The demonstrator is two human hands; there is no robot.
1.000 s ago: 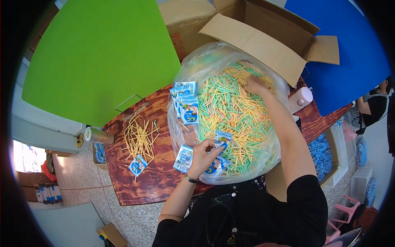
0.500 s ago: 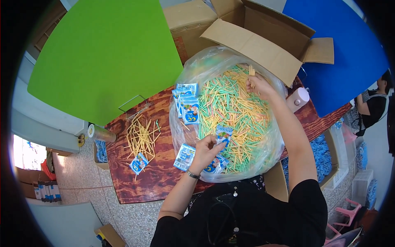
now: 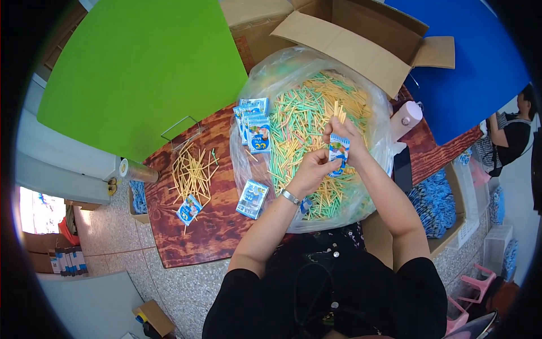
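A large clear plastic bag (image 3: pixel 257 73) lies open in front of me, full of thin yellow, green and pink sticks (image 3: pixel 296 133). My left hand (image 3: pixel 309 170) pinches a small blue printed packet (image 3: pixel 339 151) over the sticks. Right beside it, my right hand (image 3: pixel 349 134) is closed around a small bunch of yellow sticks (image 3: pixel 339 112), their ends poking up past the fingers. Several more blue packets (image 3: pixel 258 135) lie overlapping on the bag's left side, and a single packet (image 3: pixel 252 199) rests below them. Part of another packet shows under my left wrist.
On the reddish wooden table (image 3: pixel 169 237), loose yellow sticks (image 3: pixel 193 172) lie with a blue packet (image 3: pixel 189 210). A pink bottle (image 3: pixel 407 118) stands right of the bag. Behind is an open cardboard box (image 3: pixel 344 48). Blue packets (image 3: pixel 435 209) fill a box at right; a person (image 3: pixel 511 135) is beyond.
My right hand has drawn back toward me with the yellow sticks. My left hand has moved up and right with its packet, so both hands are now together.
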